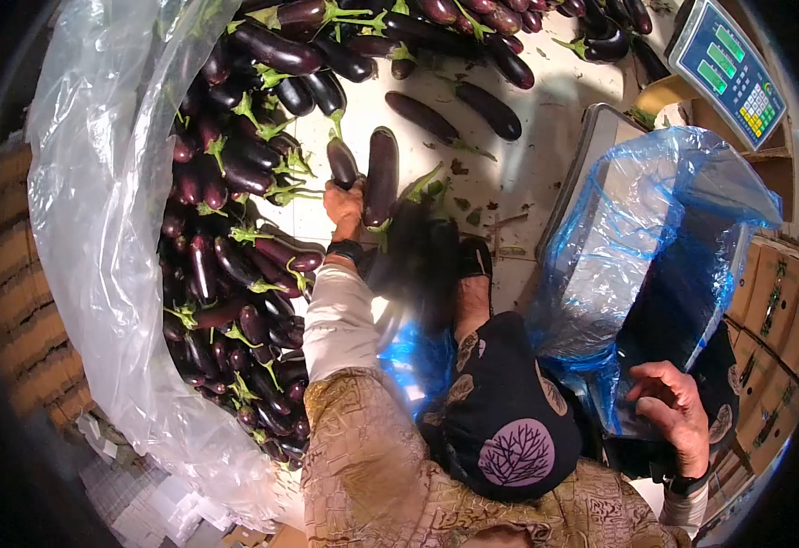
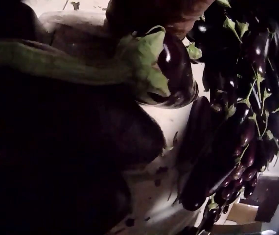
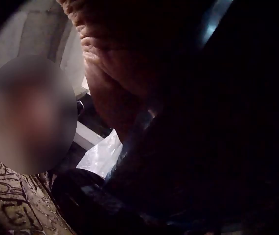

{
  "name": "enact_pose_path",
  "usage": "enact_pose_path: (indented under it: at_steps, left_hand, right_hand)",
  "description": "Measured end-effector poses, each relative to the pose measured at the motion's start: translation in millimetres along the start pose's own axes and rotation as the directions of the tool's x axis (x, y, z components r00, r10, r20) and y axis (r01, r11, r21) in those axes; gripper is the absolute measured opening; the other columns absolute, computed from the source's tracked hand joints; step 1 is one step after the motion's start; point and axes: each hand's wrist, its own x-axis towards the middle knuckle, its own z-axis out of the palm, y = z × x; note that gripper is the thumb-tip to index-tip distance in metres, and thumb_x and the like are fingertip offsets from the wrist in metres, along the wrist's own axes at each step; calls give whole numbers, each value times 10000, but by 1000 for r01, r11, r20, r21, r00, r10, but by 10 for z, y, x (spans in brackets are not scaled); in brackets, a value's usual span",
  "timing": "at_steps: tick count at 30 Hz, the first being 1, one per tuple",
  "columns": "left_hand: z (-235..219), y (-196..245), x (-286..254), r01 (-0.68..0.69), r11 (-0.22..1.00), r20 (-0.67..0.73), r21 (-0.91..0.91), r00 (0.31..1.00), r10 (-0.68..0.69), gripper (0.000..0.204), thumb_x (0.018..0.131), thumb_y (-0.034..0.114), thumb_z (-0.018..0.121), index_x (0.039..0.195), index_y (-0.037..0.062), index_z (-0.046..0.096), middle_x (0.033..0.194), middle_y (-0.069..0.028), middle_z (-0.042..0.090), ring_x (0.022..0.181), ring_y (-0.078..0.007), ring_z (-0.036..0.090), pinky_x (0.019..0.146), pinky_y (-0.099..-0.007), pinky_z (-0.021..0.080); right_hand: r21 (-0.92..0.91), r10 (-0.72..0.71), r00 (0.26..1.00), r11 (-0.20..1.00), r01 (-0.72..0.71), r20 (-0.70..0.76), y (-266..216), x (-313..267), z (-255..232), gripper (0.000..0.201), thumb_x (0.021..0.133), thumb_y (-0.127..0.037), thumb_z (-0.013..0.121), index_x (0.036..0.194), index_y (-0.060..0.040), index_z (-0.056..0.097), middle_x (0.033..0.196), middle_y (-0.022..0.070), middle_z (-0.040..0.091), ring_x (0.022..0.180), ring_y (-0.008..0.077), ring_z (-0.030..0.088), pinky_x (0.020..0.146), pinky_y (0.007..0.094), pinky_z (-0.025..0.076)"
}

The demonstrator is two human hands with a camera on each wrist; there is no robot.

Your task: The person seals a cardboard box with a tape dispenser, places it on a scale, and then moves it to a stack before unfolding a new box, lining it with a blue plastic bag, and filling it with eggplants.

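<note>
At eleven o'clock, the left hand [image 1: 344, 205] grips a glossy dark-purple eggplant [image 1: 341, 163] by its rounded end; whether the right hand [image 1: 678, 416], at four, pinches the translucent blue plastic bag [image 1: 600, 265], I cannot tell. Likely firm, slippery and bruisable, it suits a whole-hand hold round the belly.

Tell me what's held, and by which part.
The left hand holds an eggplant by its near end; whether the right hand holds anything is unclear.

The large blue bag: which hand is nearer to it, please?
Right. The right hand is at the bag, near its lower end; the left hand grips an eggplant farther left.
</note>
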Motion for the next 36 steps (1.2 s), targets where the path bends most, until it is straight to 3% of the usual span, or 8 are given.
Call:
enact_pose_path:
  at_steps: [2,4,9,21,29,33,35,36]
  left_hand:
    - [-38,-23,-39,-31,994,20,-108,999,34,533,756,238,791,1179,-6,576,1023,-168,689,923,-332,665,815,-378,520]
    - [-278,153,-282,82,470,217,-879,946,240,453,810,53,719,1229,14,552,1073,-80,662,963,-221,620,855,-314,486]
    - [-1146,669,-936,90,412,292,-907,840,457,513,799,-97,664,1275,54,543,1139,-24,615,1040,-148,561,962,-298,427]
    - [-2062,827,-2028,347,89,313,-934,668,676,646,765,19,688,1355,54,428,1336,-211,526,1314,-368,438,1126,-461,303]
    - [-3111,-779,-3054,308,814,619,-494,782,80,650,782,69,703,1374,15,441,1198,-91,619,1115,-213,577,1003,-328,417]
    - [-3684,-1727,-4390,665,599,361,-446,746,-560,488,865,176,678,1280,-9,498,1123,-94,599,991,-178,589,878,-298,452]
    - [-3818,-3568,-5282,735,651,319,-190,673,-667,522,847,354,693,1167,-29,540,946,-75,627,860,-183,571,819,-315,459]
    - [-3987,-4303,-5875,553,758,361,345,667,-651,471,836,403,677,1047,-13,612,847,-130,655,805,-250,629,777,-382,491]
  right_hand:
    - [-3,-8,1000,1000,8,5,-8,1,-9,379,758,25,660,1133,-2,616,914,76,658,827,133,621,755,263,485]
    - [-31,-51,999,998,51,1,4,14,-18,361,766,-7,668,1124,1,618,918,79,655,836,135,625,755,271,488]
    - [-55,-149,987,987,153,64,-3,67,22,336,783,-42,677,1112,-3,621,902,72,648,830,142,628,765,272,489]
    - [-223,-345,909,891,396,234,-7,-61,-47,311,859,-147,699,1121,-7,608,859,51,623,803,124,614,718,260,486]
    - [-370,-325,880,815,446,345,-221,304,-165,316,897,-155,657,1143,23,575,876,19,588,769,90,521,703,234,428]
    - [-415,-308,903,810,414,299,139,675,-406,351,931,-248,631,1183,-10,575,859,0,578,724,82,492,665,225,415]
    - [-445,-257,929,822,356,267,321,756,-513,341,940,-249,617,1194,-25,577,864,2,582,720,83,497,660,223,422]
    - [-458,-236,933,821,341,273,399,787,-547,332,943,-243,610,1197,-30,578,868,2,584,716,83,498,656,224,424]
